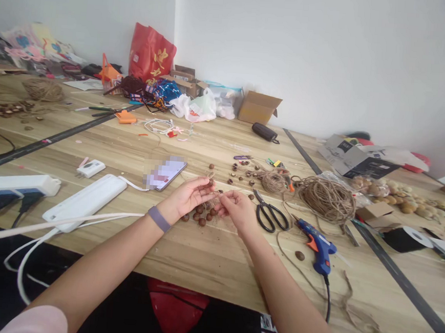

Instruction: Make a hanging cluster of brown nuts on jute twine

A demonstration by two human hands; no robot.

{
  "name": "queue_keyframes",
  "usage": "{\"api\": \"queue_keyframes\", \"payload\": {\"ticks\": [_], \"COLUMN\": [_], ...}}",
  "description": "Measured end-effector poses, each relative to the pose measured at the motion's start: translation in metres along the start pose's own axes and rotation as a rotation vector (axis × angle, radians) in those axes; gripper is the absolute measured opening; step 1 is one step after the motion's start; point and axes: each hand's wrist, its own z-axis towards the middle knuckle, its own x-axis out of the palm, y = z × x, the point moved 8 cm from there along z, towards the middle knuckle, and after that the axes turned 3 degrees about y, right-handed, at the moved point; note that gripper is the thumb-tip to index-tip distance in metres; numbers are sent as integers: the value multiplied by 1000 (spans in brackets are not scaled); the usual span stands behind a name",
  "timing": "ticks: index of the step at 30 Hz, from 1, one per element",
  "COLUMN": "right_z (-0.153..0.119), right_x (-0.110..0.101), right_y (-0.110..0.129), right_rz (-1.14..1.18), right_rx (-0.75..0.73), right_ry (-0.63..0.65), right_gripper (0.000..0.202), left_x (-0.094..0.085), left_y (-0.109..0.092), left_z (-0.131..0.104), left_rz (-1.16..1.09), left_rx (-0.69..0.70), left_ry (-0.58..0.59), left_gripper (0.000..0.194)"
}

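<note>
My left hand [186,197], a band on its wrist, pinches a small round brown nut [209,182] between thumb and fingers. Close beside it, my right hand [238,210] has thumb and forefinger pressed together; what they grip is too small to make out, though thin fibres show between the hands. Several round brown nuts [201,222] lie clustered on the table just below the fingers. To the right of my right hand are black-handled scissors [269,215], a small ball of twine [273,181] and a blue glue gun [318,247].
A phone [171,174] and a white power bank-like block [84,202] with cables lie on the left. A larger twine coil [328,199] sits at right. Farther back are a red bag [151,53], an open cardboard box [258,108] and a dark case [264,132].
</note>
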Motion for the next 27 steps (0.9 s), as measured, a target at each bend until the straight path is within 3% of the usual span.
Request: {"api": "queue_keyframes", "payload": {"ticks": [6,9,13,16,21,27], "right_z": [0,6,8,8,11,12], "right_x": [-24,-29,-16,-11,-13,-15], "right_y": [21,10,-9,-13,-19,-20], "right_rz": [-265,-65,364,545,583,519], "right_rx": [-240,-120,137,200,186,159], "right_ry": [-138,-69,134,178,142,155], "right_gripper": [22,24,26,25,27,25], "left_x": [5,0,1,9,20,20], "left_y": [-5,-12,-19,-24,-24,-12], "left_z": [-2,-1,-3,-9,-16,-10], "left_rz": [26,113,285,419,599,411], "left_rx": [7,68,169,245,280,183], "left_ry": [42,3,-4,25,78,113], "left_gripper": [10,10,14,20,25,24]}}
